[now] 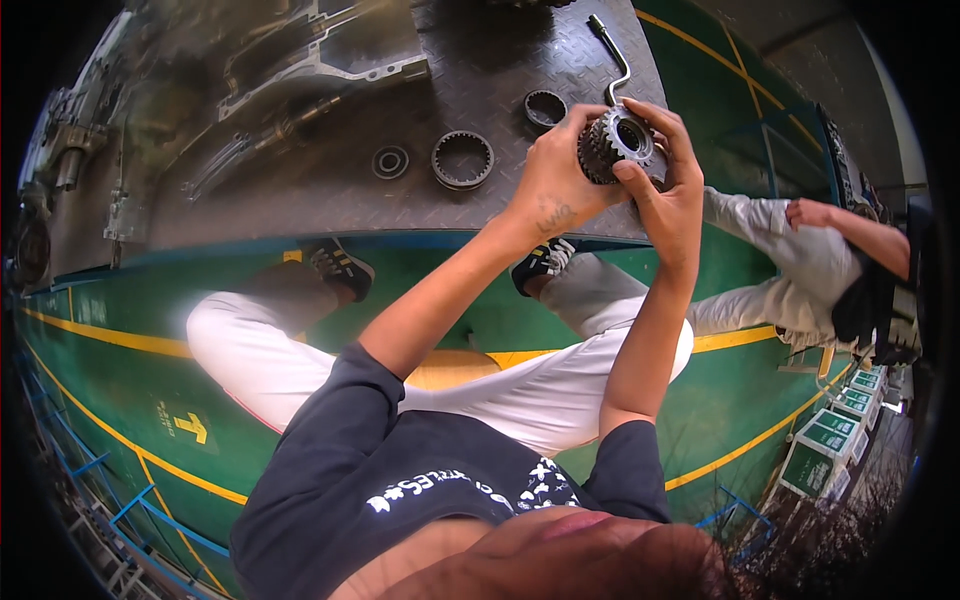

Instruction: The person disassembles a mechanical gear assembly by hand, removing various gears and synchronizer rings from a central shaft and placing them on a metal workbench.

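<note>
Both my hands hold a toothed metal gear [612, 146] with a hollow centre, tilted so its bore faces up and right. My left hand [560, 165] wraps its left side. The fingers and thumb of my right hand [672, 175] close round its right side. Just left of my left hand, a ring with inner teeth [463, 160] lies on the metal table [330, 190]. A smaller toothed ring [545, 108] lies behind my left hand. Farther left is a small round bearing-like part [390, 161].
A bent-handled wrench [613, 60] lies at the table's far right. Large metal housings [320, 60] and shafts occupy the far left. To my right sits another person [800, 240], with one hand on a knee. Green-and-white boxes [825, 440] stand at the lower right.
</note>
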{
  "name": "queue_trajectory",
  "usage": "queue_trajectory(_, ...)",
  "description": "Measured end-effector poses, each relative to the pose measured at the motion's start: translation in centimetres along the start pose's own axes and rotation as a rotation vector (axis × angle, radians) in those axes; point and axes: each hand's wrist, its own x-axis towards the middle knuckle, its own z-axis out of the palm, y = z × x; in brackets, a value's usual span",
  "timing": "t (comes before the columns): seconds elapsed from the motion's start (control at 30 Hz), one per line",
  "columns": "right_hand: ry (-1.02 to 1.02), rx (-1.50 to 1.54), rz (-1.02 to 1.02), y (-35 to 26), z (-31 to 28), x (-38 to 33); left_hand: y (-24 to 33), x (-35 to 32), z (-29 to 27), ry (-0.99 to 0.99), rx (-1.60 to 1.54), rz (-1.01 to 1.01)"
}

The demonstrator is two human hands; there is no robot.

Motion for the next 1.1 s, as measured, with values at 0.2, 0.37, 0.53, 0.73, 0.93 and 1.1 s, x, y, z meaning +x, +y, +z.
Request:
queue_trajectory(0.2, 0.064, -0.067, -0.036, -1.5, 0.3, 0.1, -0.1, 0.0, 0.3, 0.021, -0.078, 0.063)
queue_trajectory(0.37, 0.108, -0.114, -0.124, -1.6, 0.6, 0.1, -0.2, -0.4, 0.4, 0.064, -0.110, 0.074)
queue_trajectory(0.53, 0.117, -0.134, -0.145, -1.5, 0.7, -0.1, -0.5, -0.5, 0.7, 0.082, -0.139, 0.054)
queue_trajectory(0.73, 0.165, -0.066, -0.127, -1.5, 1.2, -0.2, -0.6, -0.3, 1.0, 0.106, -0.198, 0.041)
queue_trajectory(0.93, 0.289, 0.210, -0.049, -1.0, 1.9, -0.4, 0.0, -0.5, 0.9, 0.086, -0.131, 0.014)
queue_trajectory(1.1, 0.433, 0.404, -0.024, 0.8, 1.9, 0.0, 0.1, -0.3, 1.0, 0.118, -0.138, 0.039)
